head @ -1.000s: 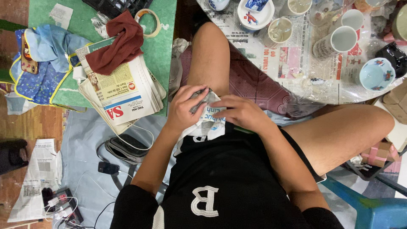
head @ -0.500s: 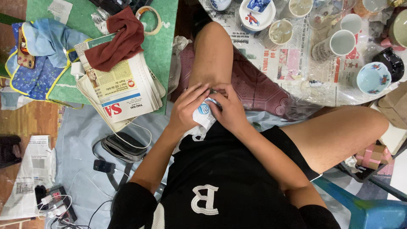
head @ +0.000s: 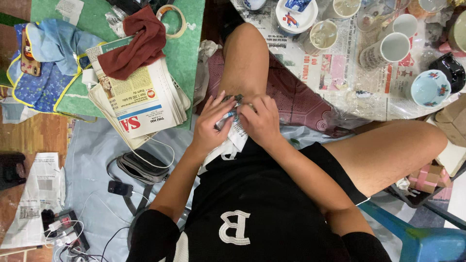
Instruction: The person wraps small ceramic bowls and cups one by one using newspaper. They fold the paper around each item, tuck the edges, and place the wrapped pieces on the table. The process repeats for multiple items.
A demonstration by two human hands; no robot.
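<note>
Both of my hands meet over my lap, just below my left knee. My left hand (head: pixel 212 123) and my right hand (head: pixel 262 121) together grip a small object wrapped in printed newspaper (head: pixel 234 130); a bit of blue and white shows between the fingers. The paper hangs down over my black shirt. What lies inside the wrapping is mostly hidden by my fingers.
A stack of newspapers (head: pixel 141 104) with a dark red cloth (head: pixel 138 41) and a tape roll (head: pixel 172 19) lies on a green mat at left. Several ceramic cups, such as a white mug (head: pixel 388 48) and a blue-white bowl (head: pixel 429 87), stand on newspaper at right. A grey pouch (head: pixel 138 167) and cables lie on the floor.
My hands have moved up my lap toward the knee and closed tighter around the paper-wrapped object; less of the blue and white item shows now.
</note>
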